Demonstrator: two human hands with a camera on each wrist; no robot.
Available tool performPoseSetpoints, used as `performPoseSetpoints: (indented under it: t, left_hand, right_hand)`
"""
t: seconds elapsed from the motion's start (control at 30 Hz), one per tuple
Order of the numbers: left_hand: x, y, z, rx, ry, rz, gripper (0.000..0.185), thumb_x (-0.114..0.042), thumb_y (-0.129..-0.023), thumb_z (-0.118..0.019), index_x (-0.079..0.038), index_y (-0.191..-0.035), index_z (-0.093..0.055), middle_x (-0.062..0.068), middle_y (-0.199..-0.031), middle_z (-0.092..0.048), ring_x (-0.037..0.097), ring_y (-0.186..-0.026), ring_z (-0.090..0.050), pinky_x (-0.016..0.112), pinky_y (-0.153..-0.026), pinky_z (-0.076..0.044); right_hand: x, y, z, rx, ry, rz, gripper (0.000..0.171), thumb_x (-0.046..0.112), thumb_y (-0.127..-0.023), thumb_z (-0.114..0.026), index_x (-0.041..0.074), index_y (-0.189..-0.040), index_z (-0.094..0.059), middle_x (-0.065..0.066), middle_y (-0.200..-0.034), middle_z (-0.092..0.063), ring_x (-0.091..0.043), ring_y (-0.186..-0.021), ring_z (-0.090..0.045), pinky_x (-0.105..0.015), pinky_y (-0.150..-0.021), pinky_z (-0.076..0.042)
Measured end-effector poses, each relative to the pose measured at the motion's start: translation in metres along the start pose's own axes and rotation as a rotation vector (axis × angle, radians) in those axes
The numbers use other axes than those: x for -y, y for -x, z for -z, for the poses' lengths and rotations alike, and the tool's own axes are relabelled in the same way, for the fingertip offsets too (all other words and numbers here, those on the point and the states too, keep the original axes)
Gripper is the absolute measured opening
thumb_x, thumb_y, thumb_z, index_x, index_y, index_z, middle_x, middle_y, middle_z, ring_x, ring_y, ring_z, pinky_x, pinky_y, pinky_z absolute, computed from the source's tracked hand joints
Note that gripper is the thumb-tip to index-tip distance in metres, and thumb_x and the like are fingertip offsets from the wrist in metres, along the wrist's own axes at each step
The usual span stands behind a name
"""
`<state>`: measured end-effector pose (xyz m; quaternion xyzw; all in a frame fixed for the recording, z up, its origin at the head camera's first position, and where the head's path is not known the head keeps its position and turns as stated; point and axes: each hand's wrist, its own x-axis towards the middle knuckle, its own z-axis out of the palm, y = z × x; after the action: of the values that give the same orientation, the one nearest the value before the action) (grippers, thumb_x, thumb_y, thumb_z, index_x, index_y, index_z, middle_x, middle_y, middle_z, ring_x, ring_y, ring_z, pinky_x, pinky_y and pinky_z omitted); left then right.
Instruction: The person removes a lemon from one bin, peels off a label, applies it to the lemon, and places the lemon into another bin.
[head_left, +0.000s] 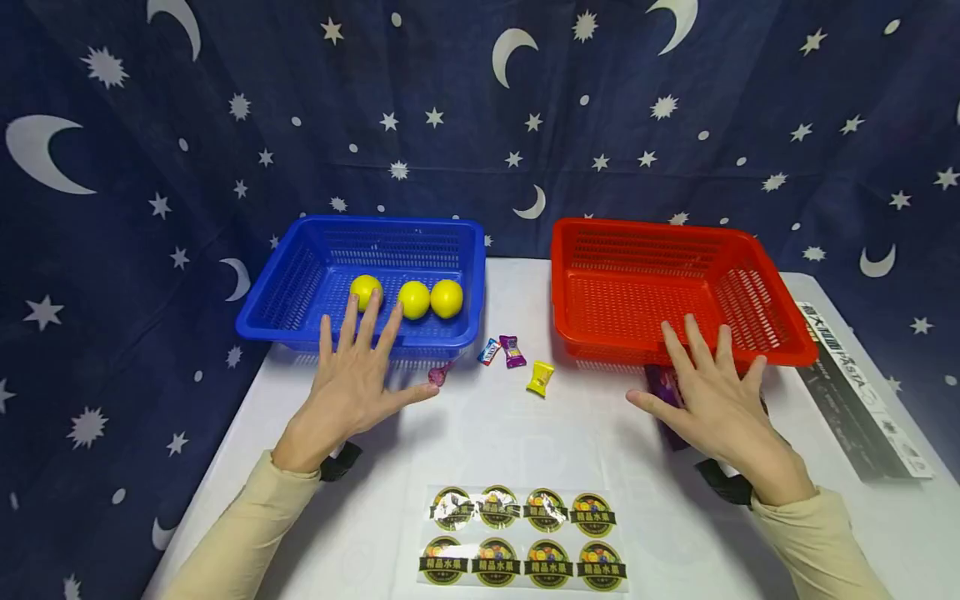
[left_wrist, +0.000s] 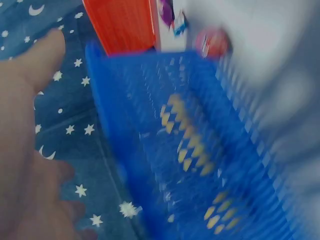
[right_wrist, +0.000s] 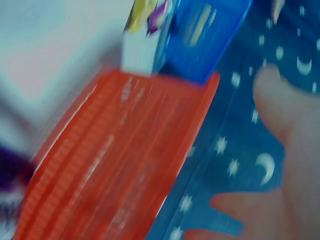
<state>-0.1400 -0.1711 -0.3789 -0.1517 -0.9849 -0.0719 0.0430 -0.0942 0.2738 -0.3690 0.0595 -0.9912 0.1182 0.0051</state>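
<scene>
With fingers spread and nothing held, my left hand (head_left: 350, 387) hovers over the near rim of the blue basket (head_left: 258, 325). Inside that basket lie three yellow balls (head_left: 415, 300), one partly behind my fingertips. A round-headed lollipop in a dark pink wrapper (head_left: 438, 375) appears just beyond my left thumb. My right hand (head_left: 716, 408), also spread, is in front of the red basket (head_left: 566, 335), its fingertips overlapping the near rim in the head view. A dark purple packet (head_left: 663, 385) is partly hidden beneath the right hand. Both wrist views are blurred.
Between the baskets lie a blue-and-white candy (head_left: 489, 352), a purple candy (head_left: 513, 352) and a yellow candy (head_left: 540, 378). A sheet of round fruit stickers (head_left: 522, 537) lies at the front. A long black-and-white pasta box (head_left: 862, 400) lies at the right. A star-patterned cloth (head_left: 450, 167) hangs behind.
</scene>
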Motion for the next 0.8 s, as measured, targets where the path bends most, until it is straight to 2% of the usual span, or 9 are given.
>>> performPoseSetpoints:
  t: [0.1,0.17,0.23,0.3,0.4,0.5,0.6,0.7,0.8]
  left_hand:
    - [0.013,-0.019,0.018,-0.022,0.012,-0.079,0.108,-0.079,-0.085,-0.06,-0.019,-0.165,-0.019,0.014,-0.174,-0.004,0.043,-0.16,-0.004,0.071,-0.123,-0.008]
    - [0.026,-0.038,0.035,-0.015,0.02,-0.141,0.094,-0.067,-0.09,-0.065,-0.017,-0.162,-0.031,0.018,-0.171,-0.02,0.045,-0.157,-0.018,0.069,-0.122,-0.018]
    - [0.04,-0.062,0.052,0.014,0.019,-0.196,0.082,-0.054,-0.092,-0.071,-0.015,-0.157,-0.041,0.02,-0.164,-0.036,0.046,-0.15,-0.034,0.066,-0.117,-0.032]
    - [0.054,-0.088,0.066,0.082,0.007,-0.207,0.075,-0.047,-0.092,-0.073,-0.015,-0.155,-0.047,0.021,-0.157,-0.047,0.046,-0.141,-0.047,0.063,-0.109,-0.043]
    - [0.076,-0.122,0.075,0.241,-0.032,-0.154,0.074,-0.044,-0.092,-0.076,-0.019,-0.155,-0.047,0.021,-0.154,-0.051,0.046,-0.137,-0.051,0.063,-0.106,-0.046]
    - [0.094,-0.148,0.071,0.414,-0.039,-0.066,0.08,-0.043,-0.09,-0.077,-0.021,-0.158,-0.041,0.023,-0.16,-0.042,0.049,-0.145,-0.041,0.068,-0.114,-0.036]
    - [0.108,-0.161,0.059,0.523,-0.006,-0.011,0.086,-0.042,-0.087,-0.081,-0.019,-0.159,-0.039,0.025,-0.163,-0.035,0.051,-0.148,-0.033,0.068,-0.117,-0.031]
    - [0.116,-0.164,0.046,0.565,0.023,0.019,0.087,-0.042,-0.084,-0.083,-0.017,-0.156,-0.043,0.028,-0.162,-0.034,0.051,-0.148,-0.034,0.066,-0.118,-0.032]
    - [0.121,-0.163,0.036,0.55,0.032,0.022,0.083,-0.042,-0.082,-0.085,-0.015,-0.152,-0.05,0.029,-0.16,-0.037,0.05,-0.147,-0.037,0.064,-0.118,-0.034]
  right_hand:
    - [0.019,-0.006,0.0,-0.087,-0.067,0.097,0.101,0.061,-0.089,-0.07,0.013,-0.164,-0.022,-0.024,-0.171,-0.011,-0.057,-0.155,-0.001,-0.081,-0.115,0.005]
    - [0.041,-0.017,-0.003,-0.144,-0.117,0.187,0.09,0.051,-0.09,-0.074,0.013,-0.161,-0.034,-0.024,-0.168,-0.025,-0.052,-0.156,-0.013,-0.074,-0.122,-0.006]
    - [0.066,-0.032,-0.007,-0.173,-0.148,0.284,0.078,0.046,-0.091,-0.074,0.014,-0.156,-0.045,-0.022,-0.164,-0.036,-0.046,-0.155,-0.025,-0.068,-0.123,-0.021]
    - [0.092,-0.049,-0.012,-0.18,-0.164,0.361,0.068,0.045,-0.093,-0.072,0.017,-0.152,-0.052,-0.018,-0.16,-0.044,-0.041,-0.153,-0.034,-0.063,-0.12,-0.032]
    - [0.126,-0.077,-0.025,-0.149,-0.191,0.434,0.06,0.047,-0.097,-0.066,0.019,-0.149,-0.055,-0.016,-0.158,-0.049,-0.037,-0.149,-0.042,-0.059,-0.116,-0.04]
    - [0.146,-0.097,-0.038,-0.129,-0.209,0.463,0.057,0.048,-0.099,-0.062,0.02,-0.149,-0.056,-0.017,-0.157,-0.05,-0.036,-0.147,-0.047,-0.057,-0.114,-0.043]
    - [0.157,-0.109,-0.051,-0.115,-0.215,0.476,0.056,0.049,-0.1,-0.061,0.019,-0.147,-0.058,-0.019,-0.156,-0.049,-0.037,-0.145,-0.048,-0.057,-0.112,-0.045]
    - [0.161,-0.111,-0.062,-0.116,-0.213,0.464,0.054,0.05,-0.1,-0.06,0.018,-0.143,-0.061,-0.019,-0.156,-0.049,-0.036,-0.145,-0.048,-0.056,-0.111,-0.047]
    - [0.163,-0.111,-0.069,-0.146,-0.227,0.452,0.051,0.05,-0.1,-0.061,0.017,-0.139,-0.065,-0.019,-0.156,-0.049,-0.036,-0.144,-0.049,-0.055,-0.11,-0.048]
